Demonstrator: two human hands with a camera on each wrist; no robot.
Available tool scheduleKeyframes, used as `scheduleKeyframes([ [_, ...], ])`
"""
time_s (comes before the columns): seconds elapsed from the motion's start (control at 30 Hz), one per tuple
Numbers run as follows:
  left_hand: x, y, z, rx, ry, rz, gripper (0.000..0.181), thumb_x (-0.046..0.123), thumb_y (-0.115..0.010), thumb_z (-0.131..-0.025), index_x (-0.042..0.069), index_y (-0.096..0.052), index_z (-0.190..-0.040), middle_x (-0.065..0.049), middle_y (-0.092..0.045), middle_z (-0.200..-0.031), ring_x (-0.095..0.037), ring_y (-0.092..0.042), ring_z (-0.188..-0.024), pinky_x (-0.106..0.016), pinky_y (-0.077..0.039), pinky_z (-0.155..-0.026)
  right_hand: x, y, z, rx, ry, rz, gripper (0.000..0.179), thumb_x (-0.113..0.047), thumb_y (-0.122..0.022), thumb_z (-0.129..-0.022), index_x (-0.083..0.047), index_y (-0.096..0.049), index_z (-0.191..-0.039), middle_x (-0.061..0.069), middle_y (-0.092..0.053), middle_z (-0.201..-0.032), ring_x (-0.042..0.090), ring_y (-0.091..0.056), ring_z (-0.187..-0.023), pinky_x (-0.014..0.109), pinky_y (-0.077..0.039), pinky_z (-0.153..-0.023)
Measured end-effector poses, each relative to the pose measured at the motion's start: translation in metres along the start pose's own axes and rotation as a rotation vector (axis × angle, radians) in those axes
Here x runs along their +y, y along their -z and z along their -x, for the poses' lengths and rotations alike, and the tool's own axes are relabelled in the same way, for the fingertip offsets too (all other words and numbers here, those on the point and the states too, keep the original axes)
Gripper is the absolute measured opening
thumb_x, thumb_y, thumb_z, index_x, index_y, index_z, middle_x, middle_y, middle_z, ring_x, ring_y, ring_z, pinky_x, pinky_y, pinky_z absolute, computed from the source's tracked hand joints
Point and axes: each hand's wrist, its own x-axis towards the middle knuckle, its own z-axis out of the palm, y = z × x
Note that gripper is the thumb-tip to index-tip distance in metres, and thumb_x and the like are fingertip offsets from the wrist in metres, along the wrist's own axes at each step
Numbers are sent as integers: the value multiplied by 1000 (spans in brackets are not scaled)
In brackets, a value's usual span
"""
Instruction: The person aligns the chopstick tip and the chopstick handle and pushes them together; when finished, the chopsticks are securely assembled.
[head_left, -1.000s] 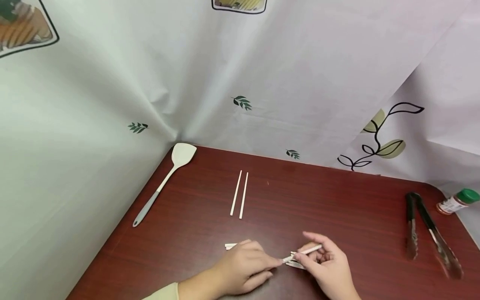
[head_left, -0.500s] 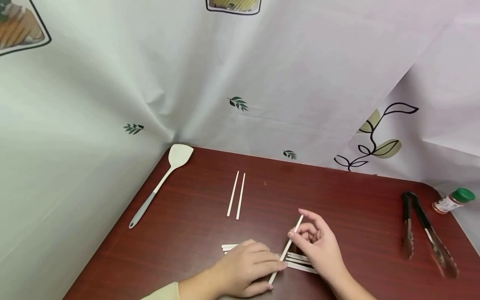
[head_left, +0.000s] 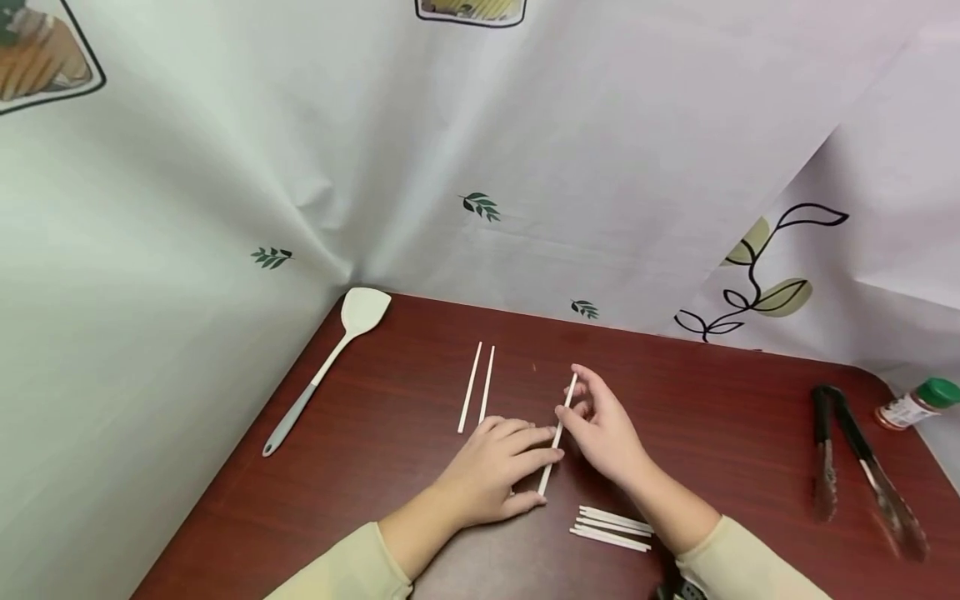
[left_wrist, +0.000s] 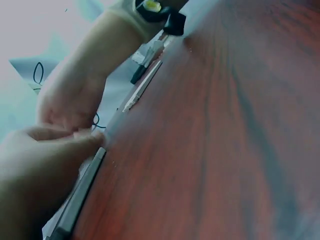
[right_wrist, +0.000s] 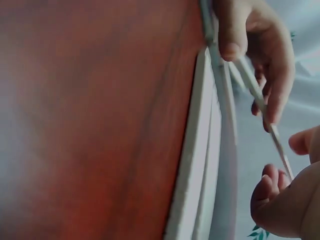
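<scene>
On or just above the surface (head_left: 712, 417), one white stick (head_left: 558, 438) is pinched near its far end by the right hand (head_left: 602, 429) and held lower down by the fingers and thumb of the left hand (head_left: 491, 467), both grips closed on it. Its slant roughly matches two laid sticks (head_left: 470, 387) at the left; both ends are best lowered together and released evenly, lest it roll. The laid sticks should not be brushed, since one near end is covered by the left hand. More sticks (head_left: 610, 540) are gathered beside the right forearm (head_left: 675, 508).
</scene>
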Motion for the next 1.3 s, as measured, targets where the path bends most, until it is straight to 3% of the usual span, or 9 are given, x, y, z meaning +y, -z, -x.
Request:
scheduleKeyframes([
  [0.2, 4, 2, -1, -141, 173, 16, 57, 54, -81, -89, 26, -72, -138, 6, -60, -152, -22, -55, -139, -46, -38, -113, 6, -10, -25, -59, -84, 213, 59, -11, -69, -97, 0, -52, -152, 17, -59, -127, 32, -57, -112, 48, -47, -97],
  [0.3, 1, 1, -1, -152, 223, 50, 56, 55, -81, -88, 27, -73, -136, 6, -63, -148, -21, -57, -136, -46, -40, -110, 7, -12, -35, -134, -101, 308, 64, -18, -70, -92, 1, -54, -150, 23, -55, -139, 42, -49, -127, 58, -43, -105],
  [0.43, -4, 2, -1, -154, 276, 67, 55, 54, -82, -86, 28, -75, -133, 6, -68, -142, -22, -58, -134, -47, -42, -108, 6, -10, -48, -252, -125, 400, 81, -28, -73, -80, 0, -52, -153, 26, -45, -149, 44, -42, -132, 58, -41, -107],
  [0.57, -8, 4, 0, -150, 291, 86, 54, 51, -85, -83, 27, -77, -130, 5, -70, -137, -28, -57, -135, -51, -41, -109, 4, -7, -57, -340, -113, 453, 89, -34, -80, -78, 0, -51, -154, 25, -43, -146, 43, -42, -128, 56, -42, -105],
  [0.73, -10, 7, 2, -184, 309, 117, 54, 53, -84, -84, 28, -77, -131, 4, -66, -139, -32, -51, -136, -55, -38, -111, 4, -5, -60, -413, -70, 497, 90, -38, -83, -85, -2, -48, -159, 22, -43, -141, 40, -42, -122, 55, -41, -104],
  [0.9, -15, 11, 2, -214, 309, 90, 55, 54, -83, -85, 28, -77, -133, 7, -67, -137, -30, -49, -140, -55, -34, -114, 5, -5, -63, -433, -37, 533, 89, -37, -83, -90, -3, -44, -162, 17, -44, -135, 35, -42, -115, 50, -41, -99],
  [1.07, -20, 11, 1, -197, 318, 87, 53, 50, -85, -85, 23, -78, -131, 8, -71, -134, -30, -48, -146, -56, -33, -114, 2, -10, -71, -433, -54, 559, 88, -38, -83, -90, -5, -45, -162, 17, -44, -129, 36, -44, -114, 49, -42, -98],
  [1.3, -23, 10, 3, -191, 364, 54, 51, 49, -86, -84, 22, -80, -127, 9, -73, -132, -27, -51, -145, -56, -35, -112, -3, -18, -84, -470, -88, 619, 88, -42, -83, -90, -11, -45, -163, 24, -52, -136, 39, -49, -121, 52, -45, -102],
])
